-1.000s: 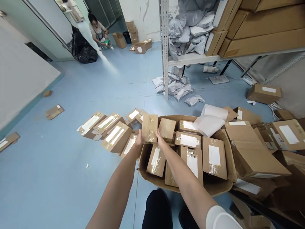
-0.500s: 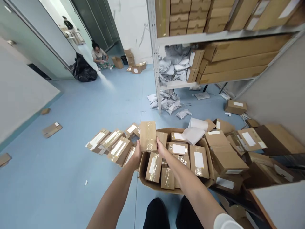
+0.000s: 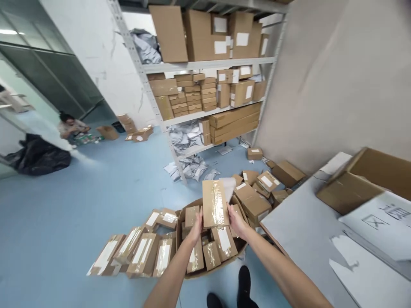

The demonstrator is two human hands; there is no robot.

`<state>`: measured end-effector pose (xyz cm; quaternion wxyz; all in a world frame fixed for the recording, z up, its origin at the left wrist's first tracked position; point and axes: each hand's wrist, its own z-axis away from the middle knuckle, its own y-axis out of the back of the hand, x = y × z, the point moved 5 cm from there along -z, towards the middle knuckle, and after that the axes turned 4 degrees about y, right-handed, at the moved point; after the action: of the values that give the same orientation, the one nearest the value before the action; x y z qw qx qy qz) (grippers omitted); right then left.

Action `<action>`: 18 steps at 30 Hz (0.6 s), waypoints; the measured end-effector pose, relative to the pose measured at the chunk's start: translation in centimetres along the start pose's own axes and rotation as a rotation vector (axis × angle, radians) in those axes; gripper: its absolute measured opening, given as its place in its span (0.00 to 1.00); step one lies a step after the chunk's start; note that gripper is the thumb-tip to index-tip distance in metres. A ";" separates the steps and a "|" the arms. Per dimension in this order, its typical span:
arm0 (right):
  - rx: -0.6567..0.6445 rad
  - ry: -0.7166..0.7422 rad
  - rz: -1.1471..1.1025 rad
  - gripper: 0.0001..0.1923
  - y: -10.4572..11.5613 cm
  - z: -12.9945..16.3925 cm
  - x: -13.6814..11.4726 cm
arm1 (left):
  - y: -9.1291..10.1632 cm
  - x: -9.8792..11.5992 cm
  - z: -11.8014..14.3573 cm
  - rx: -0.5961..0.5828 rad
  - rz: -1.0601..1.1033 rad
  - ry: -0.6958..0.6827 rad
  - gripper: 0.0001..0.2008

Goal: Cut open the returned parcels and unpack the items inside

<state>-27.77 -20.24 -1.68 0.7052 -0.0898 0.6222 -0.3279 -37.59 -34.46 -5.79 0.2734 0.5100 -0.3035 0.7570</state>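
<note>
Lifted higher than a second ago, taped parcel [image 3: 215,203] now clear above the open carton [image 3: 214,266] on the floor — left hand [image 3: 196,222] and right hand [image 3: 236,219] fingers clamped on its lower edges — apparently being carried off.

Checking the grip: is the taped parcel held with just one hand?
No, the left hand and right hand both grip the taped parcel.

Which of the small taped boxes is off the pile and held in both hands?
The upright taped box, gripped between the left hand and right hand above the big open carton. The other small boxes lie in that carton or on the floor.
</note>
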 end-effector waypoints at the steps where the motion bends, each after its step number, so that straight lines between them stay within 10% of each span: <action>1: 0.040 0.023 -0.001 0.31 0.9 1.6 -1.2 | -1.8 0.4 0.1 -0.061 0.018 -0.015 0.40; 18: 0.634 0.329 -0.169 0.33 24.1 26.9 -6.8 | -36.8 -4.6 -0.6 -0.663 0.032 0.163 0.42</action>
<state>5.83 -5.37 -3.42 0.5587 0.1361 0.5851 -0.5718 -9.77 -9.95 -3.65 0.4358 0.3266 -0.5180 0.6596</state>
